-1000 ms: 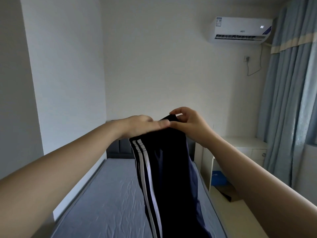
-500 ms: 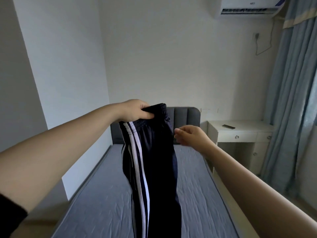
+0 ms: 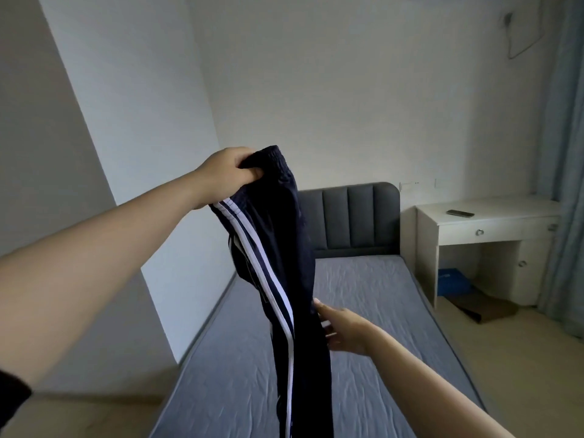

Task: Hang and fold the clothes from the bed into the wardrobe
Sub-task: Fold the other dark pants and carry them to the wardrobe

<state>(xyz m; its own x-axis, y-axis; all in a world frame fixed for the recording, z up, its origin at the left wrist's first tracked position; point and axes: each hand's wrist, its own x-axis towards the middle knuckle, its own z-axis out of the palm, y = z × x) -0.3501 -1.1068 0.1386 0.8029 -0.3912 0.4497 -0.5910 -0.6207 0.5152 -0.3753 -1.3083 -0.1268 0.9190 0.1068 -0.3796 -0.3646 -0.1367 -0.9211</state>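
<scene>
Over on the right we see a white desk (image 3: 512, 205) with a dark remote control (image 3: 460, 213) lying on its top and a round knob (image 3: 480, 231) on its drawer. Beneath it we make out a blue box (image 3: 452, 281), with a flat brown sheet (image 3: 486, 306) on the floor just beside. A blue-grey curtain (image 3: 568, 153) hangs at the edge, and a thin cable (image 3: 518, 36) loops down the wall
</scene>
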